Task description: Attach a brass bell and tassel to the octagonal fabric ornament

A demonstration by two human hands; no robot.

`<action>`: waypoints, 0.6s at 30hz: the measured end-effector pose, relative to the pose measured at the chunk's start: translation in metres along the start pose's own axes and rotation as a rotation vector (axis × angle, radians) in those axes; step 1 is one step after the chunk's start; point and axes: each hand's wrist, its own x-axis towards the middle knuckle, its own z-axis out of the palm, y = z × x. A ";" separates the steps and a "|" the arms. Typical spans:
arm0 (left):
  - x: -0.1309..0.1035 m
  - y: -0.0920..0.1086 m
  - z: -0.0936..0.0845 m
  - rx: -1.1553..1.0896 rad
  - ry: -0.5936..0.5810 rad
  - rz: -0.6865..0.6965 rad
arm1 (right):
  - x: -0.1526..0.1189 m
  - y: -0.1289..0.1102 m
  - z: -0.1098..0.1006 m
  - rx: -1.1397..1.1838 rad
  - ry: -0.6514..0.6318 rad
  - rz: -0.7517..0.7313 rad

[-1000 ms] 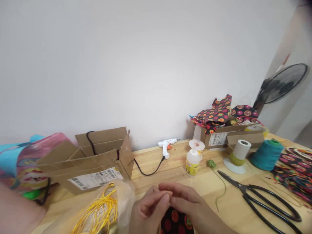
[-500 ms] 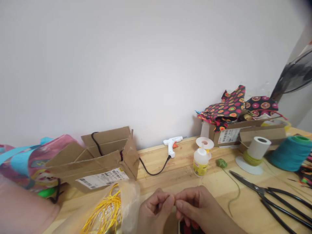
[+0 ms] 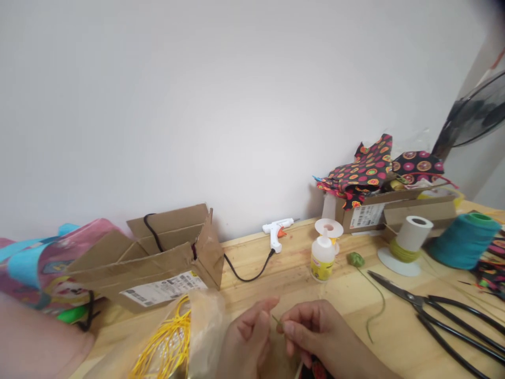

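Observation:
My right hand [image 3: 317,331], low in the middle of the head view, pinches a thin green cord [image 3: 275,318] between thumb and forefinger; its short end points up to the left. Just left of that end is my left hand [image 3: 250,337], its forefinger stretched out and thumb apart, with nothing visible between them. Dark patterned fabric [image 3: 314,369] shows under my right hand, mostly hidden. A bag of yellow cords [image 3: 168,337] lies beside my left hand. To the right, black-handled scissors [image 3: 418,302] lie with blades pointing up-left.
Along the wall stand an open cardboard box [image 3: 165,268], a white glue gun [image 3: 275,234], a glue bottle [image 3: 322,258] and another box [image 3: 365,216] heaped with patterned fabric. A green cord bundle [image 3: 355,259], a cord spool [image 3: 410,239] and a teal thread cone [image 3: 465,242] are at right.
My left fingers have opened and drawn slightly away from my right fingertips. The end of the green cord now shows between the hands. The view has shifted slightly.

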 end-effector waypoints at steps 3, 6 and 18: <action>-0.001 -0.006 0.005 0.063 -0.098 0.091 | -0.001 0.001 0.001 0.007 -0.019 0.001; -0.001 -0.007 0.005 0.070 -0.129 0.107 | -0.003 0.001 0.003 -0.018 -0.007 0.009; -0.002 -0.008 0.008 -0.046 -0.161 0.003 | -0.002 0.000 0.003 -0.131 0.105 0.020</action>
